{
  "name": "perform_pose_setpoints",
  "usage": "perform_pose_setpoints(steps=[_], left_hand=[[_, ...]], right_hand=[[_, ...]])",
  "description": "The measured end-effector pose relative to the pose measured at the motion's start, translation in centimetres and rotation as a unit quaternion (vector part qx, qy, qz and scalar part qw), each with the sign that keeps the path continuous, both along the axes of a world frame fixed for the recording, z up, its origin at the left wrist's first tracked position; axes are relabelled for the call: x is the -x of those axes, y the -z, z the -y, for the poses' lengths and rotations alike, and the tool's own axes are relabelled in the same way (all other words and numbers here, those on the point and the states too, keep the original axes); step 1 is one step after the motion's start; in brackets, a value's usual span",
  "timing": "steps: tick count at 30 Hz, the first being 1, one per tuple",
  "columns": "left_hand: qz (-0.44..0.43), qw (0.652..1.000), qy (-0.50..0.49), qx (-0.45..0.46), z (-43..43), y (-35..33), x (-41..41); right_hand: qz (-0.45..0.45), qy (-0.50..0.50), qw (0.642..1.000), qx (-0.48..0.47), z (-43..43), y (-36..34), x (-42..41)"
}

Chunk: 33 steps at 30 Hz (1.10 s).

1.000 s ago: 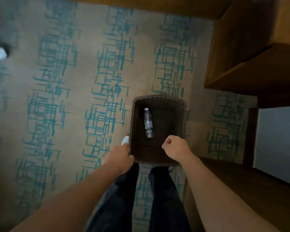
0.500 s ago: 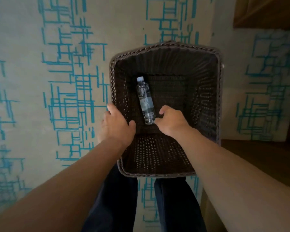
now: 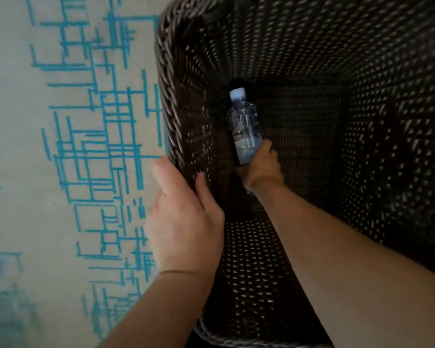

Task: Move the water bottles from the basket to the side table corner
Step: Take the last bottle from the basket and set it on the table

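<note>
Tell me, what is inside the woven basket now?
Inside the basket lies one water bottle, white cap away from the person, the right hand gripping its base. The forearm covers part of the floor, so anything underneath is hidden.

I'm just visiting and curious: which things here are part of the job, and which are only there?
Part of the job: water bottle, basket, right hand closed round the bottle's bottom end, left hand holding the basket's rim.

Only there: patterned carpet.

Pale carpet (image 3: 61,172), blue line pattern
</note>
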State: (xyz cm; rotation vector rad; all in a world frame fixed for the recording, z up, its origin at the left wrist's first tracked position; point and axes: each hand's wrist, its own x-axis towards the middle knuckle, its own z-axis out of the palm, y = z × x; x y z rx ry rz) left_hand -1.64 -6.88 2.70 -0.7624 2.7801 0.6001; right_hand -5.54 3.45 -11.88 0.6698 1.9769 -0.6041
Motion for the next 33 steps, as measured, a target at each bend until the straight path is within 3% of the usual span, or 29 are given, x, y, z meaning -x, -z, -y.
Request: perform_pose_setpoints(steps=[3,6,8,12,18,24,26,29,33], left_hand=[[-0.006,1.000,-0.005,-0.007,0.0,0.2,-0.2],[0.000,1.000,-0.002,0.007,-0.1,0.1,-0.2],[0.011,1.000,-0.007,0.009,-0.2,0.0,-0.2],[0.026,0.999,0.004,0.030,-0.2,-0.1,-0.3],[0.108,0.994,-0.016,0.030,-0.7,-1.5,0.4],[0.213,0.969,-0.104,-0.074,-2.4,-5.3,1.9],[0.200,0.978,-0.043,-0.049,-3.7,-7.9,2.1],[0.116,0.977,0.073,-0.161,-5.5,-12.2,1.3],[0.095,0.907,-0.029,-0.408,-5.6,-19.4,1.7]], right_hand=[[0.011,0.013,1.000,0.023,-0.2,0.7,0.5],[0.053,0.133,0.983,0.117,-1.0,0.2,1.2],[0.112,0.241,0.943,0.199,-1.7,-0.8,1.3],[0.183,0.332,0.864,0.333,-3.3,-3.2,0.7],[0.138,0.377,0.841,0.362,-5.7,-8.0,-1.1],[0.134,0.369,0.819,0.417,-8.2,-15.8,-1.1],[0.136,0.367,0.801,0.453,-8.7,-18.4,-0.8],[0.139,0.330,0.780,0.513,-9.2,-22.5,0.0],[0.118,0.323,0.758,0.554,-9.9,-29.7,0.8]])
